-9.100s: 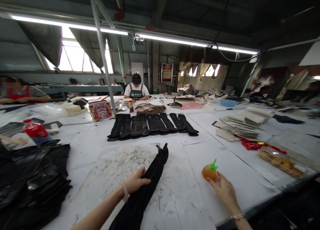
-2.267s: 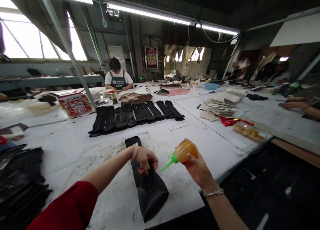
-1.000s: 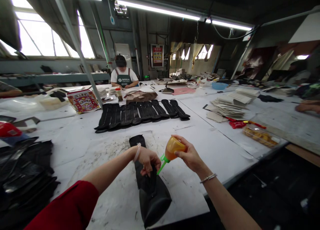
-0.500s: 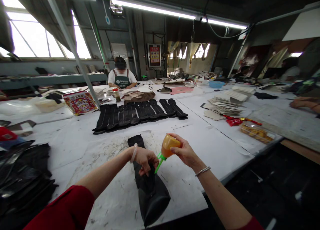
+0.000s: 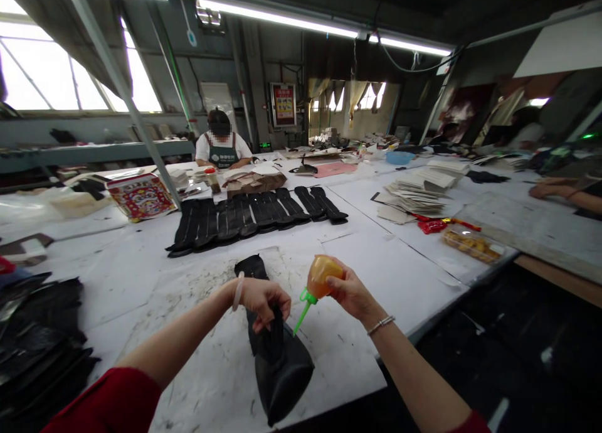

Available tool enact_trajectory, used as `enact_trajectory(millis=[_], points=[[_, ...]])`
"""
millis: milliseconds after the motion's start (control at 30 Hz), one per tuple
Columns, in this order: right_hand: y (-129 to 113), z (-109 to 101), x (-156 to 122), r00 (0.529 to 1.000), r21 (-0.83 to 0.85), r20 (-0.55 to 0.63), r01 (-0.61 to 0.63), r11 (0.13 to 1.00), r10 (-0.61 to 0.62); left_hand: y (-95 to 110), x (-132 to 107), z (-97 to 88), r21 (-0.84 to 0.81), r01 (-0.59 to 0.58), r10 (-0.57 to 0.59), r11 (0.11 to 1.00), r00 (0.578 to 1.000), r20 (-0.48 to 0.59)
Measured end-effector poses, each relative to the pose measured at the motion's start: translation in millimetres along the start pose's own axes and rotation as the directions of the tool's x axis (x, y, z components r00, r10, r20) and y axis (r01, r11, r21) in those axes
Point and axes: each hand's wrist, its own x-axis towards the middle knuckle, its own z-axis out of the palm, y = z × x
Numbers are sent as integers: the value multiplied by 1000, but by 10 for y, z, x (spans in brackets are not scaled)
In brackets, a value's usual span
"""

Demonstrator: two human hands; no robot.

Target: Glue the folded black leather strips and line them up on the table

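A long black leather piece (image 5: 277, 358) lies on the white table (image 5: 399, 276) in front of me, its near end hanging over the edge. My left hand (image 5: 260, 299) pinches a fold of it and lifts that fold. My right hand (image 5: 350, 293) grips an orange squeeze bottle (image 5: 322, 276), tipped so that its green nozzle (image 5: 301, 314) points down at the lifted fold, close beside my left fingers.
A row of black leather pieces (image 5: 254, 216) lies farther back. A dark pile (image 5: 37, 345) sits at the left. Stacked card sheets (image 5: 414, 197), red wrappers and a snack packet (image 5: 473, 243) lie at the right. A person in an apron (image 5: 222, 149) sits opposite; someone's arm (image 5: 562, 191) rests far right.
Over nine seconds my right hand lifted the orange bottle off the table and tipped it nozzle down. My left hand went from pressing the piece flat to pinching up a fold. Lately little has moved.
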Motion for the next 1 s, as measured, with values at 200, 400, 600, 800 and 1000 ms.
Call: enact_trajectory(millis=[200,400,600,800,1000], points=[[21,-72,-88,999,51,35,-21,998,19,-66,-22,-12,-18,-45,45,999,999,-8],[14,-85,-213,1000,89,17,-25,996,24,-44,-65,22,-49,-57,54,997,997,-51],[24,-104,-282,999,144,-49,-5,990,12,-21,-110,58,-58,-70,62,996,990,-125],[47,-109,-359,995,190,-102,27,981,-7,-22,-136,84,-64,-104,91,992,979,-182],[119,-125,-407,985,234,-170,67,970,-27,4,-146,69,-49,-136,123,989,969,-214]])
